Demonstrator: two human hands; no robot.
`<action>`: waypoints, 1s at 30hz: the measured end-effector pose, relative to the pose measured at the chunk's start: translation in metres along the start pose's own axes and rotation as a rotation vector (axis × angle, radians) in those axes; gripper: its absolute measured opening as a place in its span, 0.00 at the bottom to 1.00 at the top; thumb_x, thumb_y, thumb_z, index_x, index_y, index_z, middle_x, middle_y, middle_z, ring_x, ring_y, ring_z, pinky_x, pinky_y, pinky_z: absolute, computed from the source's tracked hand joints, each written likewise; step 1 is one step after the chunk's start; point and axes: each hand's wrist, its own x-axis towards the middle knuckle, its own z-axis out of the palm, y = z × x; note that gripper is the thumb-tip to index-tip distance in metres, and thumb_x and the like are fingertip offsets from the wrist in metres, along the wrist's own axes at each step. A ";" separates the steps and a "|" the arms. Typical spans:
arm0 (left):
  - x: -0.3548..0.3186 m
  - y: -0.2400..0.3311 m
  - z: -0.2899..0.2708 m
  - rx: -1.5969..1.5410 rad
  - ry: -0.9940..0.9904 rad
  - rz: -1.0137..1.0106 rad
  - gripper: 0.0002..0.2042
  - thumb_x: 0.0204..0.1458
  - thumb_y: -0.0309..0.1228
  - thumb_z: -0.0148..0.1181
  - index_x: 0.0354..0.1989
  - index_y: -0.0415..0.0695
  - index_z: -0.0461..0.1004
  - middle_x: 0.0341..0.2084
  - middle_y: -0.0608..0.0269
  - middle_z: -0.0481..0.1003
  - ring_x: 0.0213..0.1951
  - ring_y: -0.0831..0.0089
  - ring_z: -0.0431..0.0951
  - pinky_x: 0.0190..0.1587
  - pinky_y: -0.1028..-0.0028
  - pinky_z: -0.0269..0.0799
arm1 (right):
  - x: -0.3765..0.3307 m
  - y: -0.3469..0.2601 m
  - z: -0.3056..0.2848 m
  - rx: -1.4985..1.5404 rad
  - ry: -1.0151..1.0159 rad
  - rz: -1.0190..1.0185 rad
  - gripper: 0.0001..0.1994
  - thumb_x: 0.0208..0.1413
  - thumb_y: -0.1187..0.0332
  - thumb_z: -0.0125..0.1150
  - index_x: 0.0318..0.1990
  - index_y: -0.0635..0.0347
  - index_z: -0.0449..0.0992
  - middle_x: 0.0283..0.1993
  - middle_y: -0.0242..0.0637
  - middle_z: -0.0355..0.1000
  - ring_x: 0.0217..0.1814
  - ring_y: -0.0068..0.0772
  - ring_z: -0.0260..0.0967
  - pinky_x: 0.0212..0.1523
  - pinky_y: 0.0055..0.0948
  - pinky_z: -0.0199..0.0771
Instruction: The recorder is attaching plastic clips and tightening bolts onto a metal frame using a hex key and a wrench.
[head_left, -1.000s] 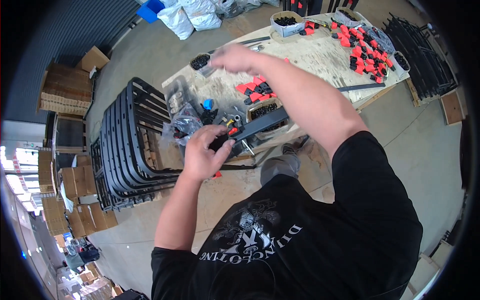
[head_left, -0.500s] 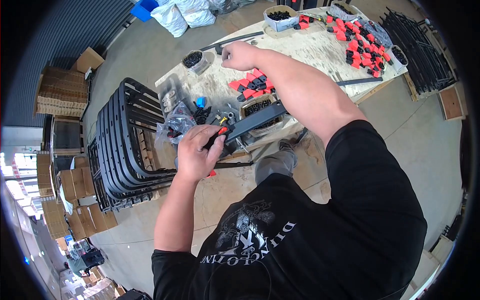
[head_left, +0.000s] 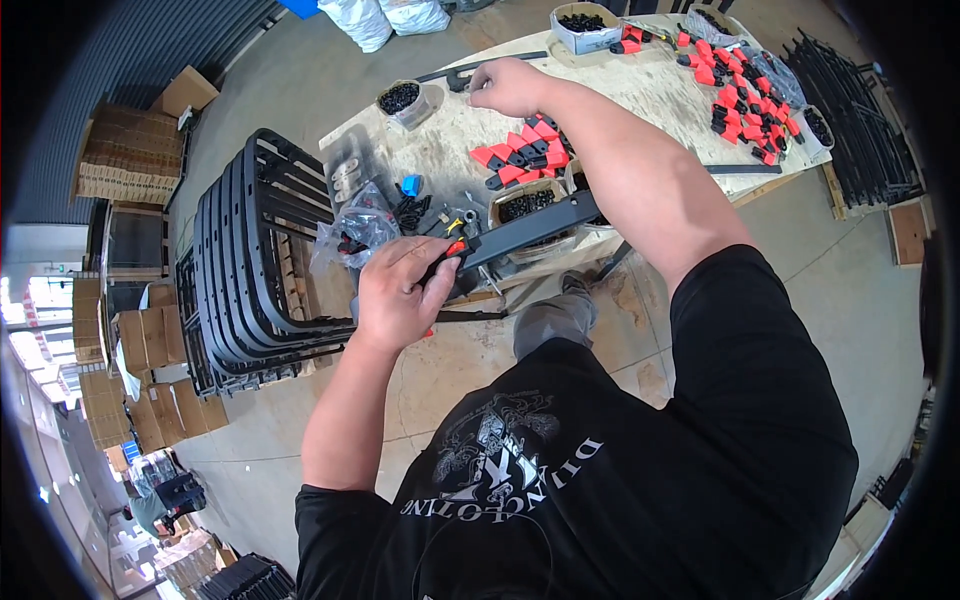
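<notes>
My left hand (head_left: pixel 400 290) is closed round the near end of a long black metal bar (head_left: pixel 530 226). A small red-and-black plastic piece (head_left: pixel 457 247) shows at that end, between my thumb and fingers. The bar slants up to the right over the table's near edge, and its far end passes beside my right forearm. My right hand (head_left: pixel 508 86) is over the far left of the table, with its fingers curled. A dark, blunt object (head_left: pixel 457 81) sticks out right beside those fingers; what they grip is mostly hidden.
On the wooden table (head_left: pixel 640 110) lie red-and-black plastic pieces (head_left: pixel 522 152) and a larger heap (head_left: pixel 745 110). Tubs of small black parts (head_left: pixel 400 98) stand around. A plastic bag (head_left: pixel 362 225) and a blue item (head_left: pixel 411 185) lie near left. Black frames (head_left: pixel 235 260) stack beside the table.
The whole view has shifted slightly, with the table now higher and farther right. Both hands keep nearly the same places over the table, the left still holding the bar.
</notes>
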 end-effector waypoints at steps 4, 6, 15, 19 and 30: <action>-0.001 -0.001 0.002 0.026 0.021 0.016 0.09 0.48 0.25 0.70 0.39 0.41 0.81 0.34 0.54 0.82 0.36 0.57 0.82 0.41 0.65 0.77 | -0.001 -0.001 -0.002 0.027 -0.003 0.007 0.21 0.52 0.54 0.66 0.48 0.59 0.82 0.48 0.47 0.80 0.51 0.45 0.77 0.54 0.37 0.75; -0.003 -0.001 0.001 0.042 0.029 0.024 0.10 0.48 0.27 0.71 0.39 0.43 0.80 0.34 0.56 0.82 0.36 0.56 0.82 0.40 0.63 0.77 | -0.002 -0.004 -0.003 0.042 -0.014 0.004 0.22 0.52 0.53 0.66 0.49 0.59 0.82 0.48 0.47 0.80 0.51 0.44 0.77 0.54 0.37 0.75; -0.002 0.001 0.000 0.096 0.018 0.062 0.10 0.48 0.27 0.70 0.39 0.43 0.81 0.35 0.56 0.82 0.36 0.57 0.81 0.40 0.63 0.76 | 0.005 0.010 0.001 0.060 0.002 0.023 0.22 0.52 0.53 0.68 0.49 0.59 0.82 0.48 0.46 0.80 0.51 0.45 0.77 0.54 0.37 0.76; -0.003 0.001 -0.001 -0.019 -0.025 -0.042 0.10 0.48 0.27 0.70 0.40 0.42 0.81 0.37 0.55 0.82 0.39 0.55 0.82 0.44 0.63 0.77 | 0.005 0.012 0.000 0.070 -0.026 0.039 0.23 0.52 0.52 0.68 0.49 0.60 0.82 0.49 0.47 0.80 0.51 0.45 0.77 0.54 0.37 0.76; 0.002 0.002 -0.005 -0.104 -0.108 -0.120 0.09 0.51 0.25 0.69 0.40 0.39 0.80 0.38 0.50 0.82 0.41 0.53 0.83 0.46 0.64 0.78 | 0.001 0.007 -0.005 0.041 -0.026 0.011 0.24 0.51 0.51 0.67 0.48 0.60 0.82 0.50 0.49 0.79 0.52 0.46 0.77 0.55 0.37 0.75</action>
